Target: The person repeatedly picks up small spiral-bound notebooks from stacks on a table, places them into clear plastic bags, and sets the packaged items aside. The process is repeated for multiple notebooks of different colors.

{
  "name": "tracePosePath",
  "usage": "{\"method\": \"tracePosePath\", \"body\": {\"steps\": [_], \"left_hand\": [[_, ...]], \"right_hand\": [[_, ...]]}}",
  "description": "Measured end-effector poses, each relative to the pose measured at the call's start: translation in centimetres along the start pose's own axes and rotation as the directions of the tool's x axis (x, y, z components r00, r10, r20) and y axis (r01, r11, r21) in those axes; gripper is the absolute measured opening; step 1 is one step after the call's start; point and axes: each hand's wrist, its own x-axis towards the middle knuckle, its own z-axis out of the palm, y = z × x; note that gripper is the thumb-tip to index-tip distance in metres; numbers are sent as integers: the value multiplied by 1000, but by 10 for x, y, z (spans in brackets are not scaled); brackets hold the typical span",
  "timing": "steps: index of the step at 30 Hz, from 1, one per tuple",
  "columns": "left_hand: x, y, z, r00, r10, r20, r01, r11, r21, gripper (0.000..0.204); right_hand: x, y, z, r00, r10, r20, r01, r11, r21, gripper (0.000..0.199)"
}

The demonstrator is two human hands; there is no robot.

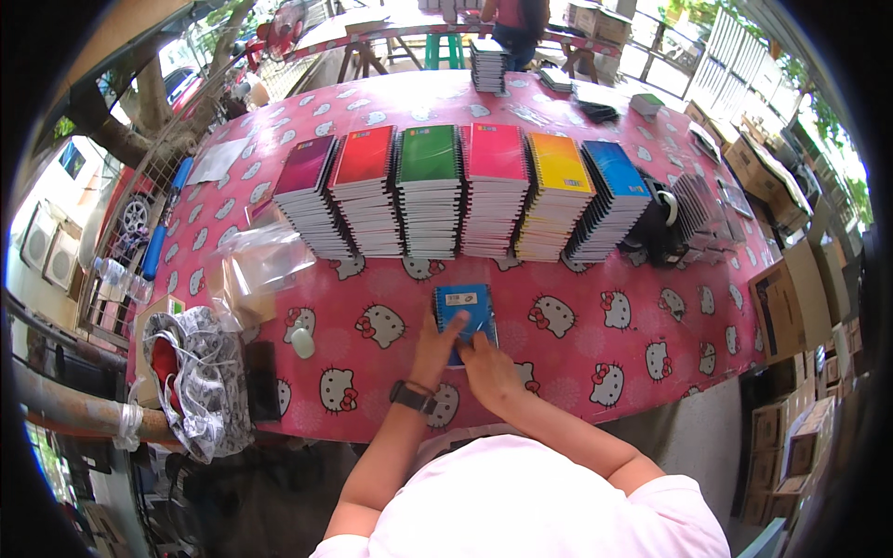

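A small blue spiral notebook (465,307) lies on the pink cartoon-cat tablecloth (577,325) in front of me. My left hand (435,346), with a dark watch on its wrist, rests on the notebook's lower left, index finger stretched over the cover. My right hand (487,368) presses on its lower right edge, fingers together. Beyond it stand several tall stacks of spiral notebooks (456,191) side by side, topped purple, red, green, pink, yellow and blue.
A heap of clear plastic sleeves (253,265) lies at the left, with a patterned cloth bag (200,377) and a dark phone (262,379) by the table's edge. Black items (656,228) sit right of the stacks. Cardboard boxes (786,307) crowd the right side. A person (512,23) stands at the far table.
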Motion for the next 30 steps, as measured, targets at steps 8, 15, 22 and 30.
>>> {"method": "tracePosePath", "body": {"steps": [8, 15, 22, 30], "left_hand": [[12, -40, 3, 968, 249, 14, -250, 965, 74, 76], [6, -28, 0, 984, 176, -8, -175, 982, 69, 71], [9, -37, -2, 983, 182, 17, -182, 982, -42, 71], [3, -22, -13, 970, 129, 207, -141, 989, 42, 71]], "right_hand": [[-1, 88, -21, 967, 253, -23, -191, 784, 591, 60], [-52, 35, -1, 963, 118, -243, -49, 960, 274, 48], [-85, 74, -1, 972, -72, 222, -33, 900, 436, 26], [23, 100, 26, 948, 315, -47, -204, 714, 670, 53]]}}
